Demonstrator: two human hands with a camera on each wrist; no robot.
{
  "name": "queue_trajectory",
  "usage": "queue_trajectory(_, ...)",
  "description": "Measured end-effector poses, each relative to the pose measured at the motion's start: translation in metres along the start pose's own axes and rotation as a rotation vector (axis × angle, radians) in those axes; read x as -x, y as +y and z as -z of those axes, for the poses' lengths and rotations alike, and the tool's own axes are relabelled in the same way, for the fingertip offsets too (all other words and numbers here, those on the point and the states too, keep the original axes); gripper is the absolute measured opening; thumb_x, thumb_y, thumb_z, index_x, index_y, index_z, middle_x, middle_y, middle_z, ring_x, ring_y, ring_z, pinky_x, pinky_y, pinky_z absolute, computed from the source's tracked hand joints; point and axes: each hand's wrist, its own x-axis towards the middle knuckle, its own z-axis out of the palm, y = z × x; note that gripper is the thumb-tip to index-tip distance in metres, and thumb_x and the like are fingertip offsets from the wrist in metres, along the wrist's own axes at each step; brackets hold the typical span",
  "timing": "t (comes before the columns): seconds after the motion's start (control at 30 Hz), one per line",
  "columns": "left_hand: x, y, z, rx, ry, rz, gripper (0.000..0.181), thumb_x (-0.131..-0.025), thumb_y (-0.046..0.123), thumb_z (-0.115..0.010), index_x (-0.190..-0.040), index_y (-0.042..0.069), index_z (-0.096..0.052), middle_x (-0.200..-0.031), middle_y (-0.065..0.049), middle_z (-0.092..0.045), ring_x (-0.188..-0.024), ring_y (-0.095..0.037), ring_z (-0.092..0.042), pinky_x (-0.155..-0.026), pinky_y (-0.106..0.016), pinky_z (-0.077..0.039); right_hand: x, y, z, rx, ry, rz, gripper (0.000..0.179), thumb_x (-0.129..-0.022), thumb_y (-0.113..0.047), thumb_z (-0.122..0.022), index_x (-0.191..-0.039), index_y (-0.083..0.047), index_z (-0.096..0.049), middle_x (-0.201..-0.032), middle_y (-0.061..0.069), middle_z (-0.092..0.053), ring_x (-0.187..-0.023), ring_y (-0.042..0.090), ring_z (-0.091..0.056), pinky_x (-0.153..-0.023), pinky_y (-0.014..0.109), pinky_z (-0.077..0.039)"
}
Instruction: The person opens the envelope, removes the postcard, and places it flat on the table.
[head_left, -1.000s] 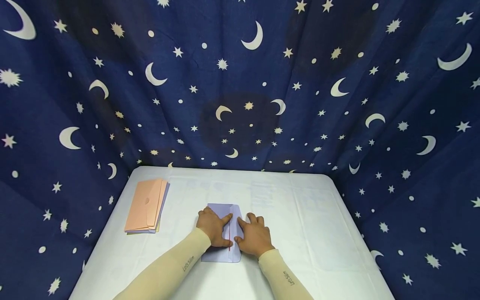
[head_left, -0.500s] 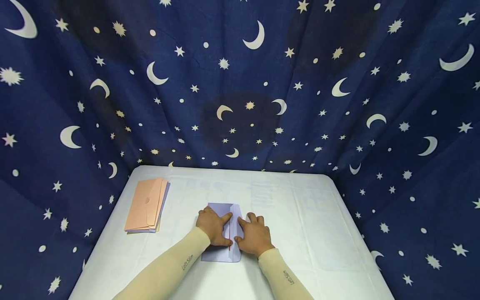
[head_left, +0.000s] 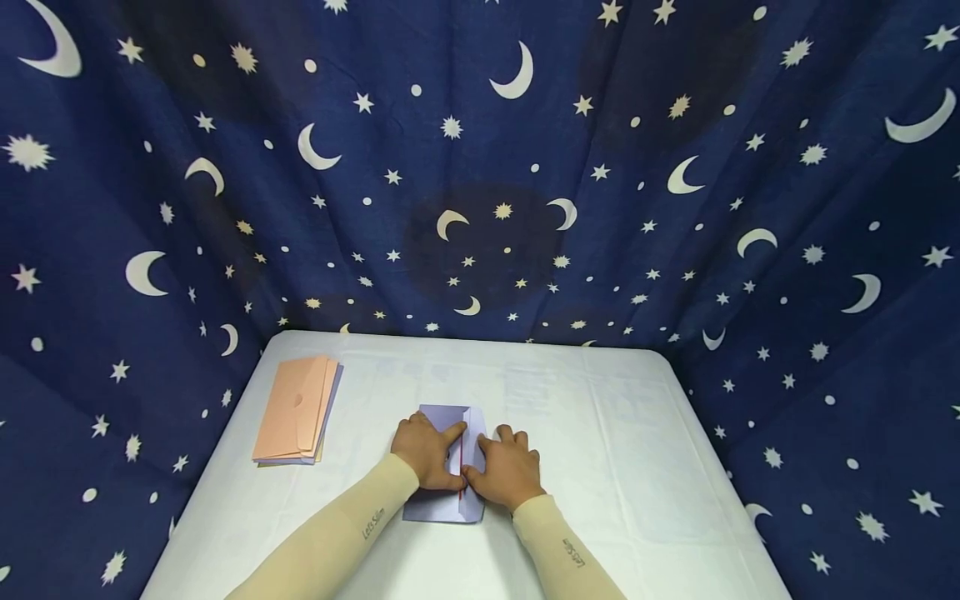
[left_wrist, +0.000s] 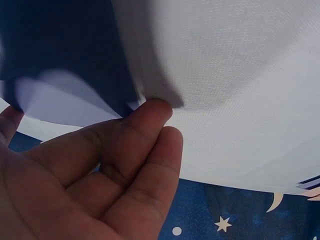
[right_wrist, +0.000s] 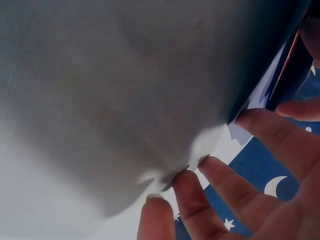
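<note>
A lavender envelope (head_left: 438, 507) lies on the white table with its flap (head_left: 473, 442) spread to the right. A thin red line shows along the envelope's opening. My left hand (head_left: 424, 454) rests across the envelope body, thumb and index finger spread toward that line. My right hand (head_left: 512, 469) is at the flap's outer edge, its thumb and index finger touching the flap. In the right wrist view, the other right fingertips (right_wrist: 156, 205) press on the tablecloth. In the left wrist view, the left fingers (left_wrist: 157, 160) reach past the envelope's shaded edge (left_wrist: 75, 45).
A stack of peach, lavender and yellowish envelopes (head_left: 288, 412) sits at the table's far left. The white-covered table (head_left: 600, 450) has rounded back corners. A dark blue curtain (head_left: 480, 167) with moons and stars hangs behind it and at both sides.
My right hand has shifted slightly left, its thumb now nearer the red line and the left thumb. The left hand stays nearly in place. The whole view has drifted a little.
</note>
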Motion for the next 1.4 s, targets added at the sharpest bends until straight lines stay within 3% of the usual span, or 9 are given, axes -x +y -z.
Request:
queue_trajectory(0.23,-0.003,0.0,-0.01,-0.004,0.046,-0.002,0.111,-0.06,0.099,-0.058,-0.156,0.045,-0.049,-0.09,-0.026,-0.07,-0.091,-0.035,-0.066,-0.067,-0.046,-0.052,-0.003,-0.002,-0.001,0.002,0.003,-0.042,0.068,-0.08,-0.065,-0.079,-0.13,-0.019,-0.077,-0.132,0.016,-0.062,-0.107,0.037,-0.053,-0.073,0.059,-0.048)
queue_trajectory(0.57,-0.006,-0.001,-0.012,-0.003,0.066,-0.017,0.11,-0.061,0.099,-0.058,-0.157,0.045,-0.048,-0.089,-0.024,-0.07,-0.092,-0.035,-0.066,-0.067,-0.045,-0.052,-0.006,-0.004,-0.001,0.01,0.034,-0.074,0.066,-0.075,-0.066,-0.084,-0.121,-0.02,-0.081,-0.122,0.014,-0.064,-0.099,0.035,-0.054,-0.07,0.058,-0.048)
queue_trajectory(0.83,-0.006,-0.001,-0.014,0.0,0.062,-0.016,0.111,-0.06,0.099,-0.059,-0.156,0.044,-0.05,-0.111,-0.034,-0.071,-0.111,-0.045,-0.068,-0.074,-0.05,-0.056,-0.005,-0.004,-0.008,0.019,0.051,-0.08,0.066,-0.074,-0.066,-0.084,-0.123,-0.021,-0.081,-0.126,0.013,-0.064,-0.104,0.036,-0.055,-0.072,0.058,-0.048)
queue_trajectory(1.4,-0.003,0.0,-0.002,0.023,0.016,-0.013,0.108,-0.063,0.097,-0.062,-0.155,0.042,-0.052,-0.115,-0.034,-0.07,-0.111,-0.045,-0.068,-0.072,-0.05,-0.058,-0.005,0.001,-0.009,-0.04,0.068,-0.088,0.065,-0.074,-0.064,-0.087,-0.123,-0.022,-0.08,-0.133,0.014,-0.063,-0.11,0.038,-0.056,-0.074,0.059,-0.05)
